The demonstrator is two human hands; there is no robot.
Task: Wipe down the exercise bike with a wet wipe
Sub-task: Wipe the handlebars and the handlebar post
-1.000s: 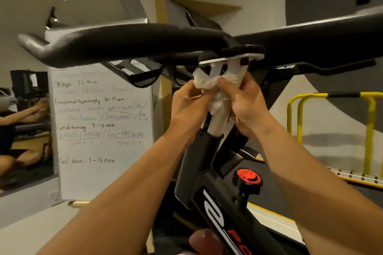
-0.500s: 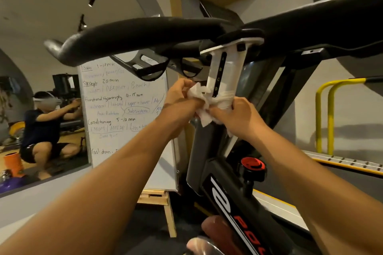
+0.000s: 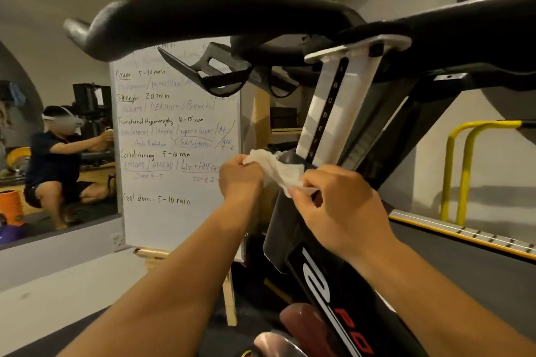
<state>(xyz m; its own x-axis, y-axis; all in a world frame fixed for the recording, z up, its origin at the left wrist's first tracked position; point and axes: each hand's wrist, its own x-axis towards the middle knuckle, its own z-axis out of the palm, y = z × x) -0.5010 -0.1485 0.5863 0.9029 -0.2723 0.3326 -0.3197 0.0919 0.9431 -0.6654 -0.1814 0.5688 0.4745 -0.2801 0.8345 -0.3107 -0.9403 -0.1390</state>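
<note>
Exercise bike (image 3: 324,278) fills the lower middle and right of the view, its black frame with white and red lettering rising steeply from the bottom edge. Two bare forearms reach up and forward from the bottom, the left one from the lower left, the right one from the lower right, both wrists held roughly level in front of the frame. The right hand (image 3: 339,211) is seen from the back, knuckles raised, with thumb and forefinger pinching one end of the wet wipe (image 3: 275,171) and the other fingers curled loosely beneath. The left hand (image 3: 240,180) is closed in a fist round the wipe's other end, its back toward the camera. Between the two hands the crumpled white wipe is pulled across the near side of the black collar at the top of the frame, just where the silver post (image 3: 339,104) slides in; whether it goes round the far side cannot be told. The post, marked with a column of letters, slants up to the black handlebar (image 3: 217,14), which sweeps overhead to the left. Beyond the hands a whiteboard (image 3: 174,153) with handwritten workout notes stands on a wooden easel (image 3: 230,298). Farther left a mirror (image 3: 58,139) shows a crouching person with arms stretched forward. Yellow rails (image 3: 458,171) stand by the far right wall.
</note>
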